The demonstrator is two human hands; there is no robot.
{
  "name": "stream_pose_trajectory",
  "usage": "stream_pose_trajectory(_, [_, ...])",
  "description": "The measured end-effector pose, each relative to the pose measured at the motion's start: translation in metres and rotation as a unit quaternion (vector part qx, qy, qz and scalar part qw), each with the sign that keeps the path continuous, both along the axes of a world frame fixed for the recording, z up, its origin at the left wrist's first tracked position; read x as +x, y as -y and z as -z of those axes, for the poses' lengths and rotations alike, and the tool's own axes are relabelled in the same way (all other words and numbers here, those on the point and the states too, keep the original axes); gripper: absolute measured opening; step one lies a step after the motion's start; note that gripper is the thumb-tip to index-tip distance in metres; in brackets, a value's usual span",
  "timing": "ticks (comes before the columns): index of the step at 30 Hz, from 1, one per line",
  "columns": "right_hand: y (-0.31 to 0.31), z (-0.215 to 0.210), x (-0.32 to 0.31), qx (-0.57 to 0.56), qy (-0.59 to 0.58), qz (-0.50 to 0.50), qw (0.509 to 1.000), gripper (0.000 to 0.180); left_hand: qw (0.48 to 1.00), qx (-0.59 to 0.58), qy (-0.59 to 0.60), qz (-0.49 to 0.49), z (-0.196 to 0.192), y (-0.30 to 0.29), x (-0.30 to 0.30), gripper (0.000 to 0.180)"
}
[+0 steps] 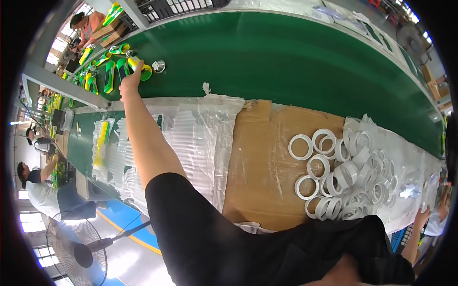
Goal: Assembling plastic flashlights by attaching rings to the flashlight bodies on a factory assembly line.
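Reaching far out, my left hand (130, 82) touches the yellow-green part (141, 68) at the green belt's (286, 62) near edge, fingers loosely closing; right hand unseen.

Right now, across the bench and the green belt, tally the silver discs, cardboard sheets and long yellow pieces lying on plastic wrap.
Silver disc, on the green belt near the left hand: 1
Cardboard sheet: 1
Long yellow piece on the plastic wrap: 1
Total: 3
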State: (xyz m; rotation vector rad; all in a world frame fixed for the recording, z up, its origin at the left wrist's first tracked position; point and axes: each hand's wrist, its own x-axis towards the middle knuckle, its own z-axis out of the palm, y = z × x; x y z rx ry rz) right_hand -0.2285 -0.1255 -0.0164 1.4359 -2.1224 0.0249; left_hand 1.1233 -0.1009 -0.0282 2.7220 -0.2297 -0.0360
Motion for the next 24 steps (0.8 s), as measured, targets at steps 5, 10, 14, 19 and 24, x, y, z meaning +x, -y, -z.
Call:
stream_pose_trajectory(5, [-0.008,-0.003,0.002,-0.003,-0.004,0.014,1.0,0.057,1.0,-0.01,-0.003,-0.021,-0.03,0.014,-0.055,0.105])
stream_pose_trajectory(10, [0.002,-0.003,0.013,0.002,0.002,-0.009,1.0,0.057,0.996,0.092,0.007,0.017,-0.031,0.019,-0.046,0.099])
stream_pose_trajectory(14, [0.001,-0.013,0.006,0.002,0.004,-0.004,1.0,0.058,0.99,-0.002,0.105,0.091,-0.006,0.039,-0.034,0.098])
stream_pose_trajectory(19, [-0.011,-0.018,-0.012,0.015,-0.026,0.003,1.0,0.059,0.978,0.111,0.046,0.17,0.0,0.053,-0.01,0.094])
stream_pose_trajectory(24, [-0.013,0.0,-0.014,0.01,0.007,0.025,1.0,0.06,0.968,0.178,0.101,0.148,-0.007,0.017,0.012,0.088])
